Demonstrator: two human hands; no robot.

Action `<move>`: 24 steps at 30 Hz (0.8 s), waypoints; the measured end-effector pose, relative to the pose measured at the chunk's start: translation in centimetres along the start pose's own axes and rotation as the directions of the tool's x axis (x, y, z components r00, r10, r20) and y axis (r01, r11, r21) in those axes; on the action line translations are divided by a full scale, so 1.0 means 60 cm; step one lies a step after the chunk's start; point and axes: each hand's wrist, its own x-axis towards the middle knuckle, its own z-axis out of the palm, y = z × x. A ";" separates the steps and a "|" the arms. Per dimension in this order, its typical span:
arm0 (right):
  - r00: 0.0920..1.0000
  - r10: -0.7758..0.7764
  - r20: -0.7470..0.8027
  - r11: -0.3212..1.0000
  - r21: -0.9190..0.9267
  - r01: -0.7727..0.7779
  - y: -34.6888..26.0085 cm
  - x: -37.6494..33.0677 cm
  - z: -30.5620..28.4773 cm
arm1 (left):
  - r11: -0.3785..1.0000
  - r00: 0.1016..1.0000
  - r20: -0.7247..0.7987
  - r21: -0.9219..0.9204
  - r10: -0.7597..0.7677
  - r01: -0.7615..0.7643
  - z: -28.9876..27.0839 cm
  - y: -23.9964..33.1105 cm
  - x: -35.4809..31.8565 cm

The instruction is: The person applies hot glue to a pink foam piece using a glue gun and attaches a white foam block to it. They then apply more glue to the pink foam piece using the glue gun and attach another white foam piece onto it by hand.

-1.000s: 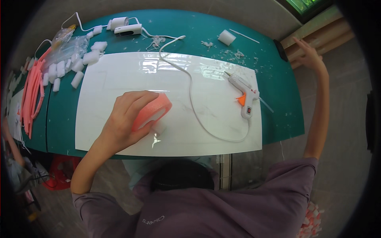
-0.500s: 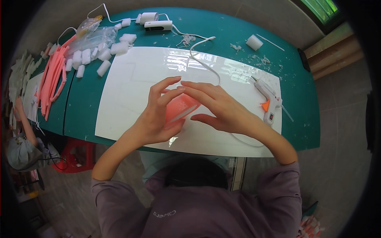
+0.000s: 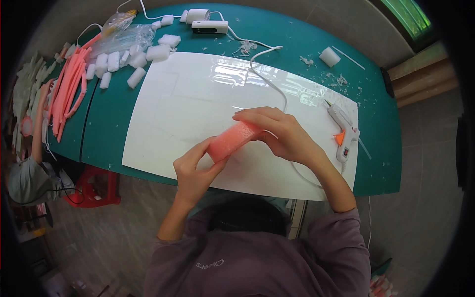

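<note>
Between both hands, above the glossy white board [image 3: 163, 119], is a pink foam piece [image 3: 230, 141], band-like with a rough, speckled surface. My left hand [image 3: 192, 171] pinches its lower left end between thumb and fingers. At the upper right end, my right hand [image 3: 284, 131] is closed around the foam, its fingers over the top edge and the thumb partly hidden below. The piece lies tilted, rising to the right. A white glue gun [image 3: 341, 123] with an orange trigger rests on the board, to the right of my right hand.
White foam chunks [image 3: 114, 61] and long pink foam strips [image 3: 67, 94] lie left on the green table [image 3: 111, 133]. A white cable [image 3: 269, 76] crosses the board. Far right lie a white foam roll [image 3: 329, 57] and scraps. Another person's arm [image 3: 38, 128] reaches in at far left.
The pink foam has been turned, so its broad speckled face now shows. My left hand has shifted down to its lower end; my right hand has closed onto the other end.
</note>
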 end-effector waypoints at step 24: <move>0.096 0.699 -0.708 0.050 -0.085 -0.995 0.047 -0.241 -0.077 | 0.995 0.994 -0.069 -0.046 0.086 -0.089 0.009 -0.016 -0.002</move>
